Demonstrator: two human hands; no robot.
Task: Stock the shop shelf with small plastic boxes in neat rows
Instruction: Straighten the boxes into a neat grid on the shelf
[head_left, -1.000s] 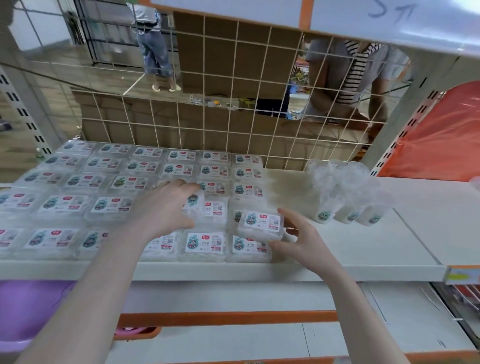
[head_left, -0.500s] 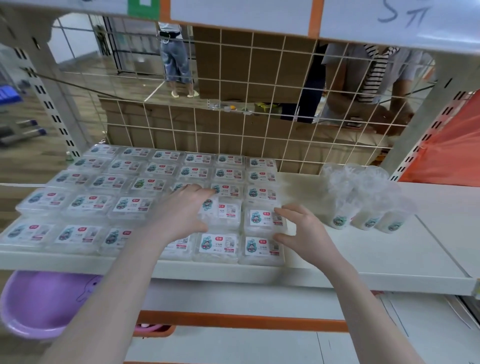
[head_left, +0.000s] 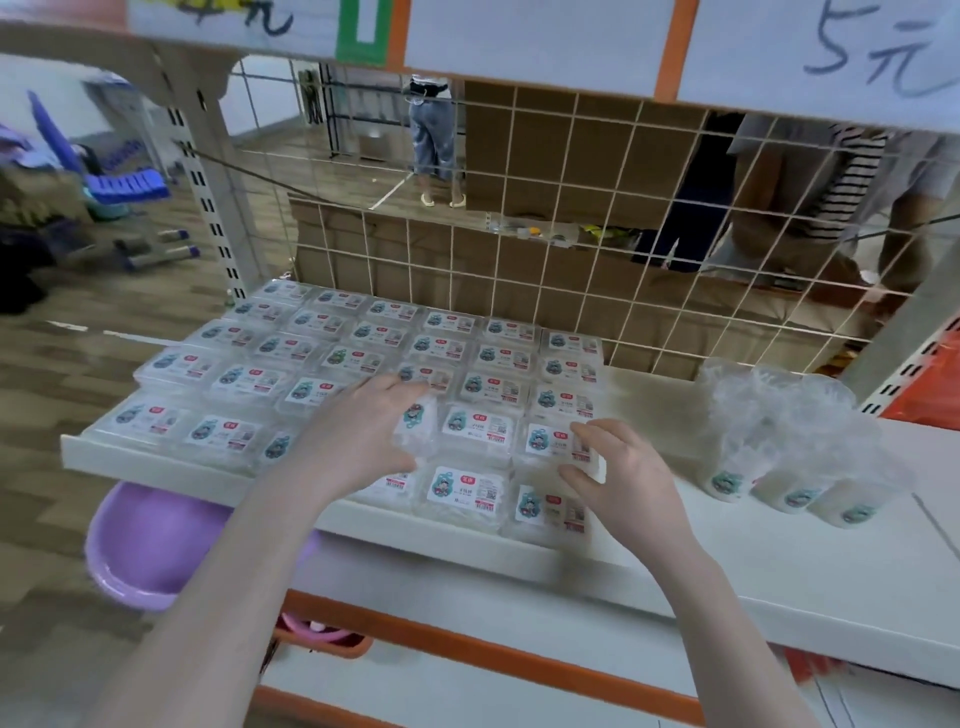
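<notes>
Several rows of small clear plastic boxes (head_left: 322, 358) with blue-and-red labels cover the left part of the white shelf (head_left: 779, 566). My left hand (head_left: 353, 436) grips one box (head_left: 418, 428) that stands tilted on its edge in the middle of the rows. My right hand (head_left: 623, 478) pinches the right end of another box (head_left: 545, 441), which lies flat in the rightmost column, second from the front. Its thumb is on the front edge and its fingers on the far edge.
Three white cups in crinkled clear plastic (head_left: 779, 452) stand on the shelf right of the boxes. A wire grid (head_left: 571, 234) closes the shelf's back, with people standing behind it. A purple basin (head_left: 150, 545) sits below the shelf's left end. An upper shelf with price cards hangs overhead.
My right hand has lowered its box from above the front row down flat into the rightmost column. My left hand has stayed on the tilted box. The view has shifted left.
</notes>
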